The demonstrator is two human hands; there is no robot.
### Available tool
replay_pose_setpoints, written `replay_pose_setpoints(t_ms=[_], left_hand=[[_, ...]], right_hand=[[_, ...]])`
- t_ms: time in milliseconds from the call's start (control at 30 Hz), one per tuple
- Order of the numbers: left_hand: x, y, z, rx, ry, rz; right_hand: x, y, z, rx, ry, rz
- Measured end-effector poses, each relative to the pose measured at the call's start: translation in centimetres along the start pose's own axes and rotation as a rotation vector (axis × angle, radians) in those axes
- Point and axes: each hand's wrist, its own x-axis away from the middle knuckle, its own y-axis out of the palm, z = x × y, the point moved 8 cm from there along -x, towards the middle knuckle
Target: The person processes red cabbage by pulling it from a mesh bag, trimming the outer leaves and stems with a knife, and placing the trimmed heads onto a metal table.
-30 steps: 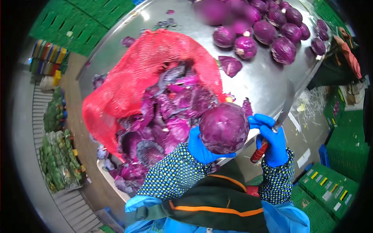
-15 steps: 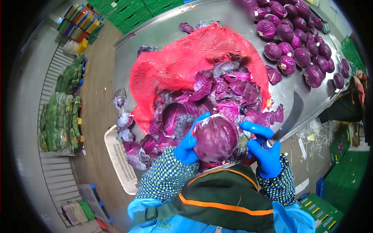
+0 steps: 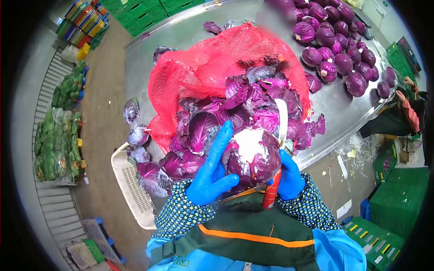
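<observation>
A red cabbage [image 3: 251, 159] with a pale patch on top is held close to the apron. My left hand [image 3: 211, 169], in a blue glove, rests against its left side with fingers spread. On the right side, my gloved right hand [image 3: 288, 177] grips a knife [image 3: 270, 190] by its red handle, the curved blade pointing up beside the cabbage. Beyond both hands, loose purple leaves [image 3: 201, 131] are heaped on a red mesh bag [image 3: 185, 74].
Many trimmed cabbages [image 3: 343, 64] lie on the metal table [image 3: 332, 106] at the upper right. A cream basket [image 3: 135, 192] stands at the lower left. Green crates [image 3: 400, 198] and another person's arm [image 3: 410, 113] are at the right.
The cabbage has turned so a pale patch shows. My right hand has moved left against it, and the knife blade now points upward instead of out to the right. My left hand's fingers have spread.
</observation>
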Motion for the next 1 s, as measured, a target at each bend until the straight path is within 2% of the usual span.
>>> replay_pose_setpoints(t_ms=[67,133,200,233,300,367,400,433,467,500,533,567,600,633,667,700,733,767,800,833,867,933,1000], left_hand=[[0.2,-0.2,0.1,-0.249,0.076,-0.072],[-0.1,0.0,0.3,-0.268,0.096,-0.067],[0.0,0.4,0.6,-0.288,0.115,-0.052],[0.1,0.2,0.4,-0.245,0.071,0.013],[0.3,-0.9,0.4,-0.199,0.026,0.075],[1.2,-2.4,0.5,-0.571,-0.002,-0.110],[1.6,-3.0,0.5,-0.366,-0.024,-0.077],[1.4,-3.7,0.8,-0.384,-0.002,0.025],[1.0,-3.2,-0.1,-0.333,-0.013,-0.027],[0.9,-2.9,-0.8,-0.282,-0.022,-0.073],[1.1,-2.0,-1.9,-0.356,-0.162,-0.271],[1.6,-1.8,-2.9,-0.168,-0.185,-0.226],[2.0,-1.9,-3.1,-0.326,-0.120,-0.175],[2.7,-1.9,-3.4,-0.477,-0.061,-0.120],[3.3,-2.3,-4.1,-0.609,-0.031,0.089],[4.2,-3.4,-6.2,-0.558,-0.116,0.294],[4.3,-4.0,-7.4,-0.706,-0.105,0.396],[4.3,-4.6,-8.6,-0.859,-0.084,0.493],[4.6,-5.6,-11.3,-0.930,-0.157,0.587],[4.6,-5.8,-11.8,-0.929,-0.162,0.583],[4.5,-5.6,-12.0,-0.987,-0.138,0.566],[4.3,-4.8,-11.8,-1.105,-0.108,0.512],[3.9,-4.8,-11.8,-1.097,-0.112,0.491]], right_hand=[[0.3,0.4,-0.1,0.040,-0.043,0.054],[0.2,0.3,-0.4,0.081,-0.073,0.108],[-0.2,1.2,-0.3,-0.124,-0.074,-0.094],[-0.2,1.3,-0.5,-0.120,-0.070,-0.089],[-0.1,-0.1,-1.1,0.137,-0.008,0.247],[-0.5,0.7,-2.2,0.116,0.002,0.280],[-1.0,1.2,-2.0,0.173,0.115,0.175],[-1.2,1.6,-1.4,0.228,0.230,0.069],[-1.5,1.8,-0.4,0.230,0.316,0.031],[-1.8,2.0,0.6,0.381,0.344,-0.074],[-2.0,1.9,1.5,0.356,0.380,-0.034],[-2.0,1.7,2.2,0.331,0.413,0.005],[-2.1,-0.1,2.6,0.272,0.438,0.109],[-2.0,-1.5,3.2,0.270,0.449,0.114],[-2.3,-3.8,1.5,0.615,0.210,0.202],[-1.7,-4.6,-0.2,0.948,-0.038,0.287],[-0.2,-4.2,-1.0,1.074,-0.051,0.416],[0.8,-5.3,-1.3,1.245,-0.199,0.422],[1.6,-4.1,-1.7,1.492,-0.342,0.338],[2.2,-2.5,-1.6,1.736,-0.489,0.241],[2.8,-2.3,-1.5,1.734,-0.481,0.249],[3.6,-2.1,-0.4,1.863,-0.267,0.266],[3.5,-2.1,0.0,1.887,-0.287,0.247]])
